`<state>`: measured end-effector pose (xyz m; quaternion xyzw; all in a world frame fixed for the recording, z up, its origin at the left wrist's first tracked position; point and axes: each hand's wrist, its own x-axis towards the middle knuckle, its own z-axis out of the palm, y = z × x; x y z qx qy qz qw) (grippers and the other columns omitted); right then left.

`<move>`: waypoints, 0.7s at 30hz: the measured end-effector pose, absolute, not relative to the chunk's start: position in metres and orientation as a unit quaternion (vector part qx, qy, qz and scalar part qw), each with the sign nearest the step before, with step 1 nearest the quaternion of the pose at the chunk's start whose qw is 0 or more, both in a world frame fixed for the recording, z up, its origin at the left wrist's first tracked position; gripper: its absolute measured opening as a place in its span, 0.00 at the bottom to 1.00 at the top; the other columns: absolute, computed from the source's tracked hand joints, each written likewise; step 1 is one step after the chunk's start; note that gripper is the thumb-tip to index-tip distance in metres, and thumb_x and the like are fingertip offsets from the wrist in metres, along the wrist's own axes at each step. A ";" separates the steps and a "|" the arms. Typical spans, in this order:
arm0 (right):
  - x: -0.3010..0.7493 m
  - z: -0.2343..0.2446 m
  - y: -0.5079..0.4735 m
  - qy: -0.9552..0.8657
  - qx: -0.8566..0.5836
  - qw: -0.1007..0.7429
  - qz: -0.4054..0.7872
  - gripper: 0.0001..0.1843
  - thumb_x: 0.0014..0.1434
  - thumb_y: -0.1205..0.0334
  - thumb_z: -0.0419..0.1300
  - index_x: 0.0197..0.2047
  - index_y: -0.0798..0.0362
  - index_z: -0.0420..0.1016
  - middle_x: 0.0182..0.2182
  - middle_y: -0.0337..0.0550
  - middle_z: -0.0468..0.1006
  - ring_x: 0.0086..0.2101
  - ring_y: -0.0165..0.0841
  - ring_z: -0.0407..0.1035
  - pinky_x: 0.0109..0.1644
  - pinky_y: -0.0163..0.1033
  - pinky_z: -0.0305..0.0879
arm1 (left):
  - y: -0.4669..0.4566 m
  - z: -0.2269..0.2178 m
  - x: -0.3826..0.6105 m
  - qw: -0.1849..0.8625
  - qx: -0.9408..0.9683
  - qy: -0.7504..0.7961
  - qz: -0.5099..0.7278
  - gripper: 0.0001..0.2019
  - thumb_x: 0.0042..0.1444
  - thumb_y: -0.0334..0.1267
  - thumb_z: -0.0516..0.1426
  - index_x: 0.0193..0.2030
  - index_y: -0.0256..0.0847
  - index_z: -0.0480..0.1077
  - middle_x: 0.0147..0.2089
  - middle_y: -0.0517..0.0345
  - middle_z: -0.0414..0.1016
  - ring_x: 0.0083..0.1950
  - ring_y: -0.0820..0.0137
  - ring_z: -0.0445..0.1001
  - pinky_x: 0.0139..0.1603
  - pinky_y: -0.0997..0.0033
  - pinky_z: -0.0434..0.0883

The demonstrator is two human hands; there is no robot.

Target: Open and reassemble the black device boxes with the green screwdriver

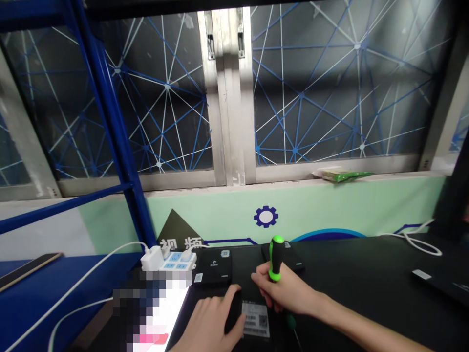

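Behind and left of the flat black box with a silvery printed label [255, 320], which lies on the dark table [351, 274], sits a white, blue-faced plastic power strip [178, 267]. Just behind the labelled box's left side lies a smooth, squarish black box [213, 270]. The left hand [216, 320] rests half open at the labelled box's left side, thumb and forefinger apart. Above its right side, the right hand [280, 289] closes around a round-ended black-and-green screwdriver [276, 256], handle upright.

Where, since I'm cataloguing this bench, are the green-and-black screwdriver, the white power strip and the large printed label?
Green-and-black screwdriver [277, 257]: head view, middle of its handle.
White power strip [176, 263]: head view, on its socket face.
Large printed label [255, 319]: head view, on its printed face.
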<state>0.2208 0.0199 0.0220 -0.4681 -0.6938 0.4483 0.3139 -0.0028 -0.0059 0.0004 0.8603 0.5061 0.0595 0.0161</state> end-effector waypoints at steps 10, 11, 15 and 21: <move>0.228 0.034 0.017 -0.722 -0.422 0.389 0.387 0.10 0.58 0.61 0.63 0.29 0.53 0.68 0.18 0.34 0.73 0.21 0.27 0.67 0.28 0.30 0.63 | -0.006 -0.003 -0.003 0.019 0.856 0.512 0.073 0.26 0.67 0.49 0.46 0.68 0.41 0.59 0.40 0.48 0.78 0.42 0.53 0.78 0.44 0.53 0.71; 0.228 0.034 0.018 -0.722 -0.418 0.393 0.388 0.10 0.58 0.61 0.64 0.29 0.53 0.68 0.19 0.34 0.73 0.21 0.27 0.67 0.28 0.30 0.63 | -0.006 -0.003 -0.003 0.020 0.856 0.512 0.070 0.26 0.66 0.49 0.46 0.67 0.41 0.60 0.39 0.48 0.78 0.41 0.53 0.78 0.43 0.53 0.71; 0.225 0.030 0.020 -0.710 -0.409 0.399 0.412 0.16 0.61 0.53 0.62 0.28 0.53 0.67 0.16 0.33 0.70 0.19 0.25 0.63 0.26 0.30 0.60 | -0.005 -0.003 -0.002 0.015 0.855 0.514 0.065 0.26 0.66 0.48 0.47 0.67 0.42 0.60 0.39 0.49 0.78 0.41 0.54 0.78 0.43 0.54 0.71; 0.224 0.025 0.024 -0.684 -0.434 0.379 0.448 0.28 0.65 0.41 0.53 0.21 0.53 0.64 0.11 0.32 0.64 0.13 0.24 0.57 0.17 0.28 0.54 | -0.006 -0.005 -0.004 0.004 0.858 0.505 0.095 0.25 0.66 0.49 0.47 0.66 0.43 0.62 0.38 0.50 0.78 0.39 0.56 0.77 0.42 0.59 0.71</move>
